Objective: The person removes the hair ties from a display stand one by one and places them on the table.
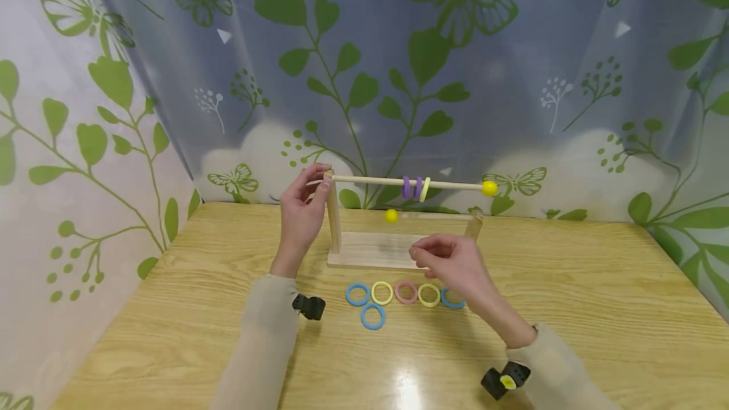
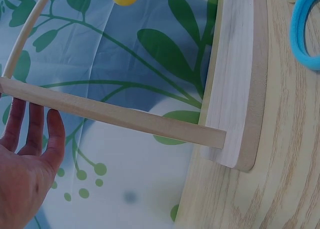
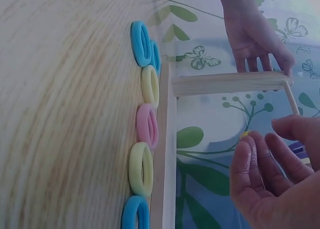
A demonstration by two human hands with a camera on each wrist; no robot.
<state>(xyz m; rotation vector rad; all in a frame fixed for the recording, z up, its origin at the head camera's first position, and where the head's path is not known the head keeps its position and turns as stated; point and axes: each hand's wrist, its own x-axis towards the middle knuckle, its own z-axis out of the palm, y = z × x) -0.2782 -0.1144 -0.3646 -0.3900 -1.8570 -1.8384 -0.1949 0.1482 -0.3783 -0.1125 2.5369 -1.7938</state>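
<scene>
A wooden stand (image 1: pixel 376 248) has two posts, each with a horizontal rod tipped by a yellow ball. My left hand (image 1: pixel 304 211) grips the top of the left post (image 2: pixel 115 113), fingers against it in the left wrist view. Two purple hair ties (image 1: pixel 406 188) and a pale yellow hair tie (image 1: pixel 424 189) hang on the upper rod (image 1: pixel 370 180). My right hand (image 1: pixel 455 264) is in front of the base, fingers loosely bent. In the right wrist view its thumb and fingers (image 3: pixel 272 161) are apart, with nothing seen between them.
Several loose hair ties lie on the table before the stand: blue (image 1: pixel 373 316), yellow (image 1: pixel 382 293) and pink (image 1: pixel 406 292). My right hand partly covers one blue tie (image 1: pixel 452 298). A leaf-patterned curtain (image 1: pixel 364 81) hangs behind the wood-grain table (image 1: pixel 171 334).
</scene>
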